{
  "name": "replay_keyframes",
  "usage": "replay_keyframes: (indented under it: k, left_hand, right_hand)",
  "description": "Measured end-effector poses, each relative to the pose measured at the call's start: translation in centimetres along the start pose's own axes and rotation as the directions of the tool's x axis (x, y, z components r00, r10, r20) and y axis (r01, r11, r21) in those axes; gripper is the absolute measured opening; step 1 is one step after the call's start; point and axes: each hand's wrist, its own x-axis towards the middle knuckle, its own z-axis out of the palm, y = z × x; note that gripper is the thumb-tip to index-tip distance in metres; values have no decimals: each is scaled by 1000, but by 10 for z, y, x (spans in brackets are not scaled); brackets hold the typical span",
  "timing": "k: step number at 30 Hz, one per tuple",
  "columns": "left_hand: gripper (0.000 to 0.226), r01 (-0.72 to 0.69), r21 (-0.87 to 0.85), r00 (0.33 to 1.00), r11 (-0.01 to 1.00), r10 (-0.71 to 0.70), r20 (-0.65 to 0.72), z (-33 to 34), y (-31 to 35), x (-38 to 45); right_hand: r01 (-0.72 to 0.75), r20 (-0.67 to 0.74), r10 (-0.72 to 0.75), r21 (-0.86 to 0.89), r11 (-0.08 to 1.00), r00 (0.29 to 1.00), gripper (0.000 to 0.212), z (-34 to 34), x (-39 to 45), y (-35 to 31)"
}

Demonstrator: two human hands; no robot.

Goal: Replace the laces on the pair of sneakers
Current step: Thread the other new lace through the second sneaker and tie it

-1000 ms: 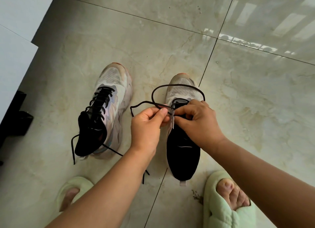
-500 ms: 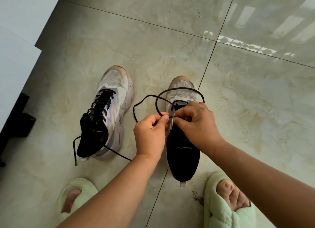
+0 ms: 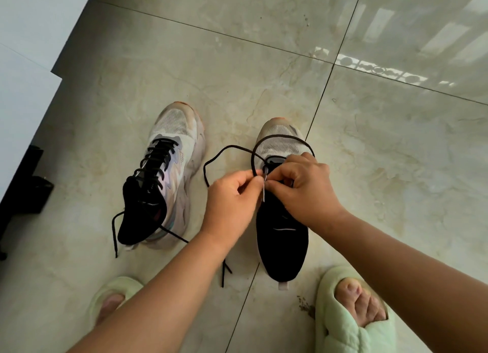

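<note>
Black lace [image 3: 284,138] pinched by both hands' fingers [image 3: 254,179] over rt sneaker [image 3: 282,236].

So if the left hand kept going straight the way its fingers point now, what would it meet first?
Almost at once the right hand: the left hand points rightward at it, their fingertips nearly meeting over the right sneaker, with the black lace pinched between them. Depth is unclear.

A glossy marble-look tiled floor [image 3: 396,194] is reflecting window light at upper right. Two pale green slippers, a left slipper [image 3: 116,289] and a right slipper [image 3: 340,323], are showing bare toes near the bottom edge. A white cabinet [image 3: 21,96] is standing at left, a dark object [image 3: 29,191] sitting beside it
</note>
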Motion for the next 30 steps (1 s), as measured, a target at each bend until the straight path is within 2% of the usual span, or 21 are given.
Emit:
replay_keyframes:
  k: [2, 4, 6, 10, 12, 14, 16, 19, 21, 22, 23, 24, 25, 27, 28, 30]
  left_hand:
    - [33, -29, 49, 992, 998, 23, 121, -1, 1, -8]
    - [40, -53, 212, 985, 976, 17, 169, 3, -2, -15]
    - [49, -38, 324, 998, 945, 18, 67, 9, -7, -17]
    - [46, -5, 364, 987, 931, 64, -150, 9, -10, -12]
    - [45, -18, 383, 980, 923, 92, -176, 5, -11, -10]
    - [43, -31, 404, 984, 914, 100, -149, 4, -11, -11]
    - [42, -42, 422, 987, 906, 102, -120, 5, -11, -11]
    - [42, -44, 420, 989, 906, 98, -107, 7, -11, -10]
    - [43, -37, 415, 992, 909, 84, -96, 7, -11, -9]
    - [43, -29, 404, 993, 914, 73, -93, 7, -11, -9]
    - [44, -25, 395, 993, 919, 68, -94, 7, -11, -8]
    - [45, -29, 390, 992, 920, 73, -99, 8, -11, -9]
    - [45, -33, 391, 991, 920, 80, -106, 8, -11, -9]
    - [44, -30, 398, 988, 917, 86, -125, 8, -11, -9]
    - [42, -26, 395, 987, 918, 86, -136, 7, -12, -9]
    - [39, -9, 386, 985, 923, 75, -156, 6, -12, -10]
  right_hand:
    - [11, 5, -12, 32, 999, 1000, 12, -1, 0, -1]
    - [13, 13, -14, 51, 999, 1000, 12, -2, 1, -1]
    - [17, 42, -19, 44, 999, 999, 12, -4, 0, -3]
    - [47, 40, -49, 45, 998, 998, 19, -23, -7, 1]
    - [6, -37, -2, 110, 994, 999, 17, -36, -14, 7]
    - [-60, -113, 93, 269, 961, 989, 9, -45, -17, 9]
    - [-114, -93, 187, 510, 852, 978, 10, -46, -16, 4]
    - [-121, 28, 173, 820, 559, 985, 23, -40, -10, -13]
    - [-168, 125, 132, 904, 393, 983, 20, -37, -6, -22]
    - [-205, 168, 131, 911, 359, 977, 19, -37, -5, -22]
    - [-240, 199, 147, 898, 370, 969, 18, -37, -6, -21]
    - [-263, 207, 173, 860, 438, 963, 16, -38, -7, -17]
    - [-270, 191, 196, 783, 560, 962, 15, -39, -9, -12]
    - [-209, 101, 182, 485, 850, 978, 15, -43, -14, 5]
    - [-142, 46, 134, 292, 946, 990, 16, -47, -16, 16]
    - [-36, -38, 36, -18, 999, 999, 14, -57, -19, 36]
